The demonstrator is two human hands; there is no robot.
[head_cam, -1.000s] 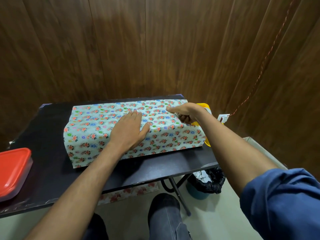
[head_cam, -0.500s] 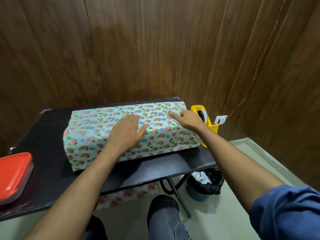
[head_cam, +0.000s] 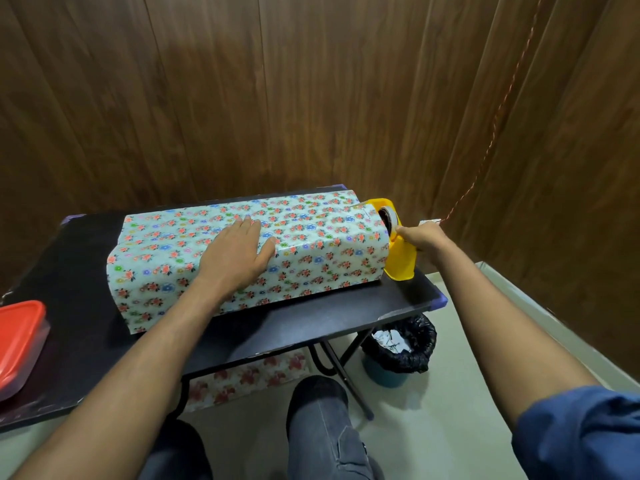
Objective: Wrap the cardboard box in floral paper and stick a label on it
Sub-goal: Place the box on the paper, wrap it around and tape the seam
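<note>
The wrapped box fills the middle of the black table, so the left hand lying flat on it has bare tabletop only beyond its little-finger side, up to the red-lidded container. The right hand is wedged at the yellow tape dispenser, which touches the box's end just past its fingertips; bare table shows below its knuckles

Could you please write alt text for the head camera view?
A left hand presses flat on a long box wrapped in floral paper on a black table, while the right hand reaches a yellow tape dispenser at the box's right end.
</note>
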